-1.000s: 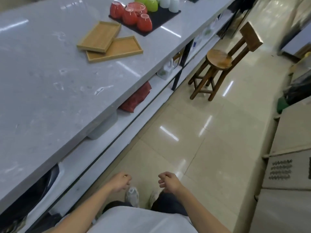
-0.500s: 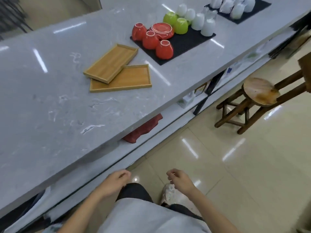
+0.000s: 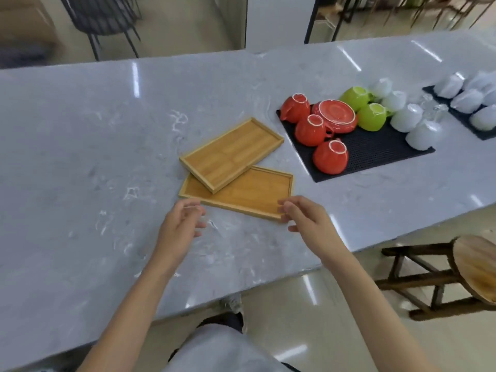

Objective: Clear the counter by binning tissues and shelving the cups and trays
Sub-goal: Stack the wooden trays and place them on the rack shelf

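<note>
Where the grey marble counter (image 3: 80, 146) runs widest, two wooden trays lie near its front edge, one partly on top of the other: the upper tray (image 3: 231, 154) sits askew across the far left corner of the lower tray (image 3: 249, 196). Both hands are out over the stone just in front of them. The left hand (image 3: 180, 226) hovers beside the lower tray's near left corner with its fingers loosely spread and slightly bent, holding nothing; whether it touches the wood I cannot tell. The right hand (image 3: 306, 216) is at the tray's near right corner, fingers loose and parted, the fingertips (image 3: 284, 209) right at the rim, though they do not look closed around it.

To the right of the trays a dark ribbed mat (image 3: 375, 154) carries upturned crockery: three red cups (image 3: 330, 157) grouped round a stack of red saucers (image 3: 336, 116), then two green cups (image 3: 373, 116) behind, then a row of white cups (image 3: 424, 135) running along its right side. Farther right a second dark mat (image 3: 461, 116) holds more white cups (image 3: 469, 100), somewhat blurred, with some clear glassware between the mats that I cannot make out well. A round-seated wooden stool (image 3: 475, 267) stands on the glossy floor at the counter's right end, and dark chair legs (image 3: 112, 28) show beyond the far side
</note>
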